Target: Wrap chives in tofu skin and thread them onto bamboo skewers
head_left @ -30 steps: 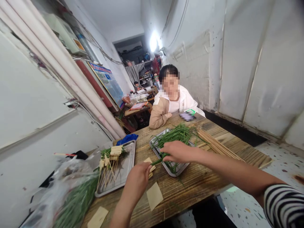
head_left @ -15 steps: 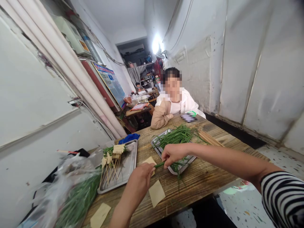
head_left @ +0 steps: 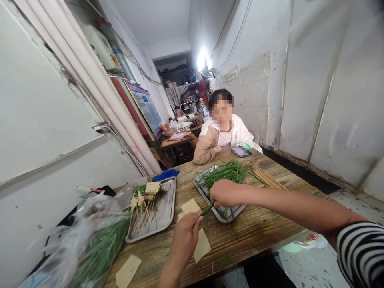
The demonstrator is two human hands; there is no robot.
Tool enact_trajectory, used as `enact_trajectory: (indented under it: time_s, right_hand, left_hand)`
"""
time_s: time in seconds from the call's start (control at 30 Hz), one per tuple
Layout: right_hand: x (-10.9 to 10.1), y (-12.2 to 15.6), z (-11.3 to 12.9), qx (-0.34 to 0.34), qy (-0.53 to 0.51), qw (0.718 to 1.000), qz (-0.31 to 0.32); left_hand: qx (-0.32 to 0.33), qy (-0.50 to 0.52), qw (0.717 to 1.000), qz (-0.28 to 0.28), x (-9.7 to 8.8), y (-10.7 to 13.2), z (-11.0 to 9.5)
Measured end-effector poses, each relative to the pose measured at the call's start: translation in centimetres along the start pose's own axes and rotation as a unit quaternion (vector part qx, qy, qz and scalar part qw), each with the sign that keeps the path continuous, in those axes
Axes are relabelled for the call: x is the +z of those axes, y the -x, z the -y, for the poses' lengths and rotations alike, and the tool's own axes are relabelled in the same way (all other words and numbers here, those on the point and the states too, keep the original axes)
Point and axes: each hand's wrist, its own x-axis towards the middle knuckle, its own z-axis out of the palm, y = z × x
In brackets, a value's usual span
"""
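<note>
A short bundle of green chives [head_left: 207, 209] stretches between my two hands above the wooden table. My left hand [head_left: 186, 231] pinches its near end, and my right hand [head_left: 225, 193] is closed round the other end. Behind the right hand, a metal tray [head_left: 221, 218] carries a heap of loose chives [head_left: 229, 172]. Flat pale-yellow tofu sheets lie by my left hand, one sheet [head_left: 202, 246] partly behind it and another [head_left: 191, 205] just beyond. On the left, a second metal tray [head_left: 170, 208] holds several skewered rolls [head_left: 152, 188] with green stalks.
Bare bamboo skewers [head_left: 267, 177] lie at the table's right. A plastic bag of chives [head_left: 102, 248] fills the left edge, near another sheet [head_left: 128, 272]. A blue cloth [head_left: 166, 174] sits behind the left tray. Across the table [head_left: 249, 236] sits a person [head_left: 210, 144].
Both hands still grip the chives. The bundle now slants more steeply, its left-hand end lower and nearer to me. The view has shifted slightly.
</note>
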Motion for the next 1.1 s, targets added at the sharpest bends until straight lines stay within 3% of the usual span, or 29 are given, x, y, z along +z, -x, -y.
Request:
enact_trajectory:
  time_s: [0.07,0.13,0.23,0.3,0.43,0.63,0.73,0.93,1.1]
  right_hand:
    - [0.2,0.0,-0.2,-0.026,-0.088,0.996,-0.005]
    - [0.7,-0.1,-0.5,-0.020,-0.245,0.969,-0.017]
    - [1.9,-0.4,-0.2,0.055,-0.474,0.878,-0.026]
    - [2.8,-0.7,0.4,0.083,-0.568,0.818,-0.033]
    - [4.3,-1.2,1.7,0.101,-0.640,0.757,-0.085]
    - [5.7,-1.6,2.3,0.068,-0.709,0.695,-0.105]
    - [5.9,-1.5,2.6,0.067,-0.717,0.686,-0.104]
    - [5.8,-1.1,3.7,0.072,-0.643,0.752,-0.128]
    - [4.6,-0.7,3.4,0.052,-0.648,0.753,-0.102]
  left_hand:
    - [-0.010,0.031,0.999,-0.027,0.4,0.5,0.1]
    - [-0.031,0.068,0.995,-0.059,0.8,0.9,0.1]
    - [-0.072,0.118,0.984,-0.113,1.7,1.2,0.3]
    - [-0.093,0.130,0.976,-0.150,2.4,1.3,0.4]
    - [-0.098,0.123,0.968,-0.194,3.1,1.3,0.4]
    - [-0.077,0.120,0.972,-0.186,2.9,1.5,0.0]
    - [-0.063,0.101,0.976,-0.185,3.0,1.6,-0.3]
    - [-0.063,0.118,0.973,-0.187,4.0,1.9,-0.9]
    - [-0.125,0.242,0.956,-0.109,2.3,2.1,0.8]
